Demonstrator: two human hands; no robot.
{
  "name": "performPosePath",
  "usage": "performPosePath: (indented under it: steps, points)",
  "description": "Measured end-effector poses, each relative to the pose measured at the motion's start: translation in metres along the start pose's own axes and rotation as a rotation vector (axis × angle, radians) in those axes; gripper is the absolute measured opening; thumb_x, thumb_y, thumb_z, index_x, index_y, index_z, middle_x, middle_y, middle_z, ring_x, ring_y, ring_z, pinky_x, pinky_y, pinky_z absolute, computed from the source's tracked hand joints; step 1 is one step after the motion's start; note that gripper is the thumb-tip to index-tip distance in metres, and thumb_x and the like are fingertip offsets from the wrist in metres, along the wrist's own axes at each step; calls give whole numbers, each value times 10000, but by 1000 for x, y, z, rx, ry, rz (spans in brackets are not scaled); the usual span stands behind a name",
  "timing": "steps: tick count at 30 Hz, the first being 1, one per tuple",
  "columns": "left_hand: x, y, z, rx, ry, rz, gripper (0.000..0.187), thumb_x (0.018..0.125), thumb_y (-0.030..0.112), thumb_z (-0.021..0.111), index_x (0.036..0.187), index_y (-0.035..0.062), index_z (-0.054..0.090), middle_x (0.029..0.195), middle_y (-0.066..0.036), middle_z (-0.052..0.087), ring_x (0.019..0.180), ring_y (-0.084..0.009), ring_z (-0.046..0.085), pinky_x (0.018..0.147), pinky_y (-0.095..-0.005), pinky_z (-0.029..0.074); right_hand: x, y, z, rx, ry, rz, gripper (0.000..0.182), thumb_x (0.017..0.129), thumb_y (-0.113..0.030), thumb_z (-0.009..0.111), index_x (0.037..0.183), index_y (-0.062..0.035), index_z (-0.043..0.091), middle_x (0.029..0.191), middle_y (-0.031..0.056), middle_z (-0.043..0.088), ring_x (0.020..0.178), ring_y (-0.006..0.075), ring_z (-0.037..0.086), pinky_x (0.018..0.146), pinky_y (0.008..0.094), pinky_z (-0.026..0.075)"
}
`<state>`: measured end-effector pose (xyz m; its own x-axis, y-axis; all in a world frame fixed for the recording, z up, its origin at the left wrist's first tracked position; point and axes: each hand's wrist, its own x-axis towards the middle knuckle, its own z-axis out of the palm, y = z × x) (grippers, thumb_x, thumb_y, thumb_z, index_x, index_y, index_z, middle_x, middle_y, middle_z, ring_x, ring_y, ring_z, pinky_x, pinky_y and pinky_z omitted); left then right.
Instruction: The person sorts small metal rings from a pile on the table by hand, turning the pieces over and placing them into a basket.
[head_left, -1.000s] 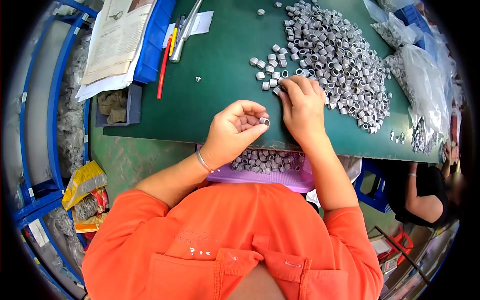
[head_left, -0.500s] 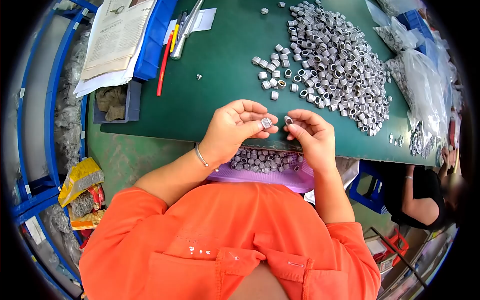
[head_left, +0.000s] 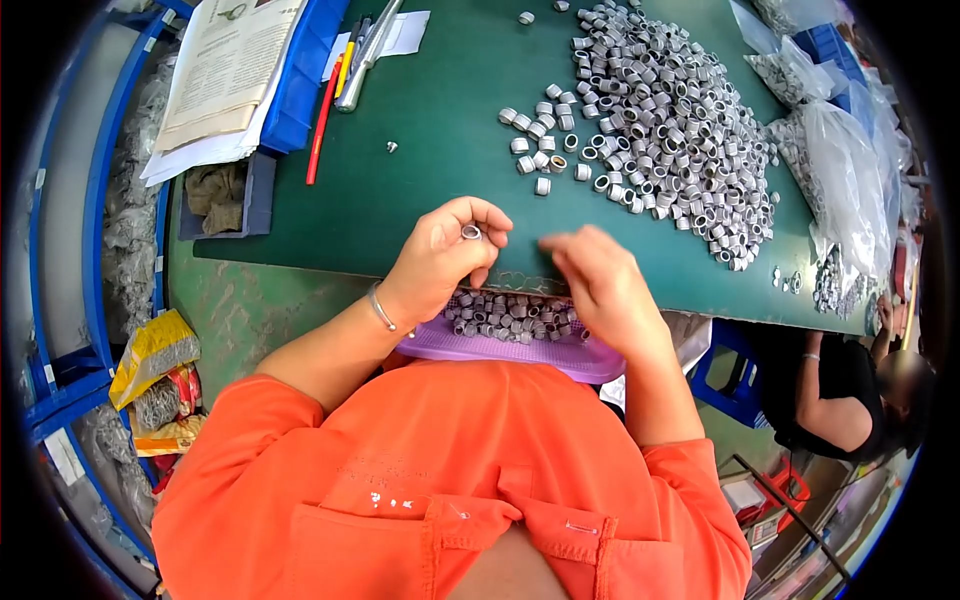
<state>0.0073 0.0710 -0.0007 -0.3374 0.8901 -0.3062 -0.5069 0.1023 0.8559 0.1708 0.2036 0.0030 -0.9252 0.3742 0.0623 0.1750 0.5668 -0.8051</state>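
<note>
We note the left hand (head_left: 440, 262) at the near edge of the green table (head_left: 420, 190), its fingertips pinched shut on one small metal ring (head_left: 470, 232). The right hand (head_left: 592, 285) sits just beside it along the same edge, blurred; we cannot tell whether it holds anything. Below that edge, a purple tray (head_left: 500, 350) carries a batch of rings. Farther back on the table lies the large pile of rings (head_left: 670, 120), with clear bags of parts (head_left: 850, 170) at its right.
</note>
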Motion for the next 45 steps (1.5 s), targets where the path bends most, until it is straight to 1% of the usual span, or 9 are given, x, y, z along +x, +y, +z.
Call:
performPosePath:
  steps: [6, 12, 16, 18, 20, 28, 32, 36, 45]
  points:
    - [4, -2, 10, 208, 110, 78, 168, 805, -37, 553, 966, 7, 572, 810, -6, 546, 569, -27, 444, 503, -168, 351, 45, 17, 22, -344, 396, -132, 207, 787, 8, 614, 993, -5, 594, 802, 140, 544, 698, 314, 583, 621, 371, 480]
    - [4, -4, 1, 272, 137, 71, 142, 812, -33, 563, 946, 10, 578, 796, 2, 543, 583, -21, 442, 508, -163, 349, 21, 11, 2, 1272, 148, 461, 187, 876, 30, 547, 1058, 65, 569, 973, 167, 641, 816, 188, 655, 710, 268, 551]
    - [8, -5, 5, 276, 118, 73, 149, 814, -34, 568, 956, 6, 582, 795, 7, 544, 617, -30, 455, 539, -168, 374, 3, 17, -1, 1439, -1, 427, 202, 899, -2, 522, 1090, 55, 558, 962, 180, 647, 762, 194, 657, 646, 267, 554]
    - [12, -7, 2, 323, 90, 141, 165, 824, -24, 565, 985, 9, 586, 832, 8, 546, 639, -40, 460, 580, -176, 401, -4, 7, -5, 1031, -125, 507, 155, 891, -23, 543, 1020, 31, 608, 944, 149, 653, 755, 179, 645, 628, 270, 525]
    - [25, -7, -10, 526, 97, 279, 191, 817, -29, 563, 1002, 15, 587, 853, 3, 542, 656, -43, 469, 598, -182, 410, -3, 7, 0, 293, -35, 0, 136, 857, 0, 559, 974, 13, 628, 895, 132, 635, 795, 219, 625, 670, 304, 498]
    - [104, 13, -17, 1453, 198, 706, 244, 791, 5, 543, 1034, 31, 557, 902, -176, 530, 862, -365, 536, 760, -425, 446, 61, 25, 8, -539, 457, -102, 215, 698, -14, 666, 906, -31, 618, 888, 102, 565, 840, 314, 521, 730, 399, 416]
    - [76, 4, -7, 1366, 23, 748, 269, 766, -11, 567, 1030, 34, 553, 879, -148, 519, 841, -346, 533, 743, -410, 436, 45, 24, 6, -289, 513, -171, 206, 723, 41, 652, 914, -21, 606, 893, 86, 590, 813, 256, 552, 717, 355, 449]
    - [48, 2, 2, 1272, 37, 687, 326, 761, -14, 568, 1084, 24, 539, 827, -132, 502, 784, -311, 531, 706, -388, 433, 27, 24, -4, 1017, 260, 173, 208, 840, 68, 573, 1037, 14, 537, 959, 138, 643, 832, 160, 627, 700, 265, 526]
    - [7, -2, 1, 1142, 89, 573, 350, 745, -49, 545, 1092, -1, 541, 761, -88, 466, 639, -219, 469, 590, -314, 405, 23, 26, -55, 987, 257, 197, 208, 845, -8, 619, 1040, 20, 554, 941, 135, 636, 776, 195, 652, 677, 279, 539]
